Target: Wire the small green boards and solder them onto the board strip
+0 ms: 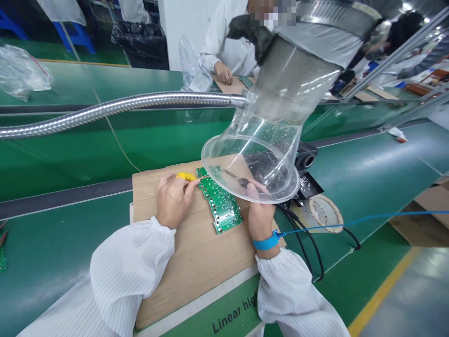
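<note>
Right hand grips the soldering iron. Left hand pinches a yellow tool. The circuit board strip lies between them. Risk: a slipping tip may burn the left fingers.

We see a long green circuit board, a strip of joined panels, lying flat on a brown cardboard sheet and running diagonally away from us. Beside its far end our left hand pinches a small yellow tool. Our right hand grips a slim dark soldering iron that slants towards that same end.
</note>
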Tool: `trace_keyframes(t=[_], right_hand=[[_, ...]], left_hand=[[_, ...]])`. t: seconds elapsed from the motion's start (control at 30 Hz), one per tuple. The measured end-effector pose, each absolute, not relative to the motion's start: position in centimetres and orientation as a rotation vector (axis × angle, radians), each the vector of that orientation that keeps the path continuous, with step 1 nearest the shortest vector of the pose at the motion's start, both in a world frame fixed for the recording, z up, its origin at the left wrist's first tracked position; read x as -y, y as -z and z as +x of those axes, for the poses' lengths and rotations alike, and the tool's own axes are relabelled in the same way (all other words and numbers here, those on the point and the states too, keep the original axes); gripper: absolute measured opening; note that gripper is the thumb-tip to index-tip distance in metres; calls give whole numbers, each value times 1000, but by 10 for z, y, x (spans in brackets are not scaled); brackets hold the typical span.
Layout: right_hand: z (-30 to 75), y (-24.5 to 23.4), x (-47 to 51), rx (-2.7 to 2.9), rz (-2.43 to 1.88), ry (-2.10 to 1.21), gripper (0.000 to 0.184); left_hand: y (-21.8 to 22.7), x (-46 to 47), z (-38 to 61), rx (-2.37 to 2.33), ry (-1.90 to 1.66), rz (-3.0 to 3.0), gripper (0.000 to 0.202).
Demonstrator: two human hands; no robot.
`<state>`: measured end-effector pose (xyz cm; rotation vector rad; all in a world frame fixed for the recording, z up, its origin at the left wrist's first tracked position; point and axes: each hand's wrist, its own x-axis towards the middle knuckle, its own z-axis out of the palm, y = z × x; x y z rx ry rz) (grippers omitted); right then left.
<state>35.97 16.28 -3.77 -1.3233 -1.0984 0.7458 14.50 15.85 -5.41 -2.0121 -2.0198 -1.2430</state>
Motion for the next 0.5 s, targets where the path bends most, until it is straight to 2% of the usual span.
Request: trace_keyframes(t=[0.27,0.33,0.5], right_hand=[[365,44,-168,1099,-1290,-744,34],[366,46,-169,1075,-1292,-751,34],[365,45,-169,1044,-1312,-788,35]], left_hand=[[22,-182,144,2181,673,-2216,33],[20,-189,145,2194,698,-2268,33],[36,-191,143,2231,1045,-2233,31]])
